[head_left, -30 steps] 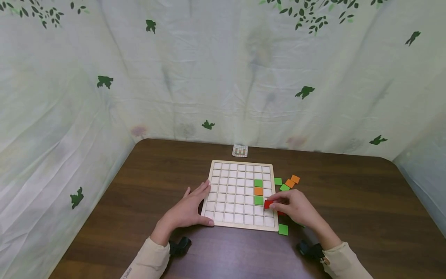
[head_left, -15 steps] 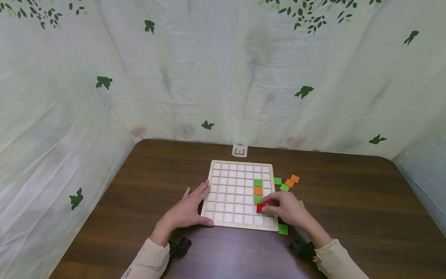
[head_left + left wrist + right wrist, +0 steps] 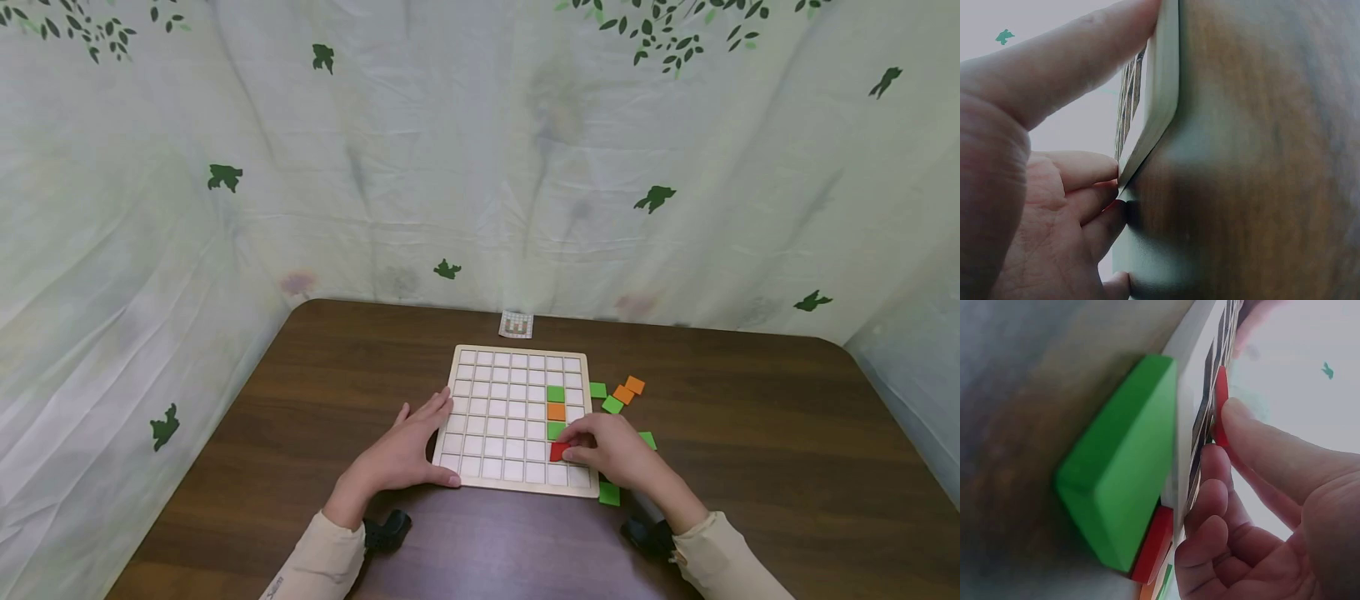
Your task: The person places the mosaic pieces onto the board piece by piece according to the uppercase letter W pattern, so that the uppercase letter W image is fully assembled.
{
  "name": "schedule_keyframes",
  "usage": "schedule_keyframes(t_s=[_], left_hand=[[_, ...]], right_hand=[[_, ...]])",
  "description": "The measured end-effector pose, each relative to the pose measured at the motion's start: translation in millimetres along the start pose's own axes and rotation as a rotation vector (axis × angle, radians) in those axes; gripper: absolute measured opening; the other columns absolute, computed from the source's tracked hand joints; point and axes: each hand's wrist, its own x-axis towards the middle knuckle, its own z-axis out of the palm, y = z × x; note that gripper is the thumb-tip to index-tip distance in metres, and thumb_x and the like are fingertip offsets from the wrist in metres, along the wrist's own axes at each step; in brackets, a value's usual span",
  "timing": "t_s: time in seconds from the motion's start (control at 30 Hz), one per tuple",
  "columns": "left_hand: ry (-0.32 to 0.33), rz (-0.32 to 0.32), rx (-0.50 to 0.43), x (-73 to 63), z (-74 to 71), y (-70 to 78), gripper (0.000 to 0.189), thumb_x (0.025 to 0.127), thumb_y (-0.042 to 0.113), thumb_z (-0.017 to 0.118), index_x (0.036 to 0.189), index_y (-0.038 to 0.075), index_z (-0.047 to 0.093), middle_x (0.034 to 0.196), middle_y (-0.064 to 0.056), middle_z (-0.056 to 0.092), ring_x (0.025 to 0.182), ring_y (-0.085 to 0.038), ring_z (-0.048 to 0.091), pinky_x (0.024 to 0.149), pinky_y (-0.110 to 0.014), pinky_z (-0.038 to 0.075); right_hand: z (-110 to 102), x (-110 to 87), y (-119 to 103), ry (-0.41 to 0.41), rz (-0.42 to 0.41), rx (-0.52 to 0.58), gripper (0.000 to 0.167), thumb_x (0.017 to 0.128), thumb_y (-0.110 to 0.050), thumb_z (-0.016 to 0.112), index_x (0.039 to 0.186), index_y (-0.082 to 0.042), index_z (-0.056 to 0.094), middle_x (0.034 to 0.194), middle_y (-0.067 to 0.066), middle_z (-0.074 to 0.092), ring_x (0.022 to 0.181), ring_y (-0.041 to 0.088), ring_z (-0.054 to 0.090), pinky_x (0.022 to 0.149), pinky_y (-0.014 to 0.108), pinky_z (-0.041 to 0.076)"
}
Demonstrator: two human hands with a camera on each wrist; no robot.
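Watched from afar through my head camera, a pale curtain (image 3: 450,150) printed with green shapes hangs behind a brown table (image 3: 337,350). On it lies a white-squared board (image 3: 497,408), framed at its left edge by the person's left hand (image 3: 405,450), fingers extended along the side and thumb at the near corner. The right hand (image 3: 611,442) leans in over the opposite side, thumb and fingertips pinching. A printed card (image 3: 516,324) rests past the board's far edge. In that pinch, a red tile (image 3: 557,452) is at the square just below two green tiles (image 3: 555,393) with an orange tile (image 3: 556,412) between them; I cannot tell whether it sits flat. Loose green pieces (image 3: 609,494) and orange pieces (image 3: 635,385) lie along the right, and my right wrist view shows another red piece (image 3: 1152,547).
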Motion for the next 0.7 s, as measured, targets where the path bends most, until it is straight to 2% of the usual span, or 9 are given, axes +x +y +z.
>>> schedule_keyframes(t_s=[0.2,0.43,0.7], left_hand=[[-0.005,-0.001,-0.001,-0.2,-0.3,1.1,0.113,0.075,0.044,0.088,0.156,-0.005,0.026,0.166,-0.017,0.014,0.153,-0.032,0.015,0.117,-0.066,0.002],[-0.005,-0.006,-0.002,-0.2,-1.3,2.2,0.113,0.075,0.044,0.088,0.156,-0.006,0.026,0.166,-0.017,0.015,0.153,-0.032,0.015,0.117,-0.066,0.002],[0.002,-0.004,-0.002,0.3,-0.7,1.2,0.113,0.075,0.044,0.088,0.156,-0.005,0.026,0.166,-0.017,0.015,0.153,-0.032,0.015,0.117,-0.066,0.002]], right_hand=[[2.6,2.5,-1.4,0.012,-0.045,-0.052,0.007,0.089,-0.014,0.078,0.095,-0.016,0.077,0.081,-0.013,0.063,0.075,0.008,0.054,0.067,0.026,0.048],[3.7,4.1,-3.0,0.010,-0.031,-0.070,0.008,0.088,-0.012,0.078,0.094,-0.018,0.076,0.078,-0.013,0.059,0.074,0.008,0.053,0.067,0.026,0.048],[4.1,6.0,-3.2,0.018,-0.062,-0.099,0.012,0.088,-0.009,0.077,0.095,-0.017,0.075,0.077,-0.014,0.058,0.073,0.007,0.053,0.066,0.026,0.048]])
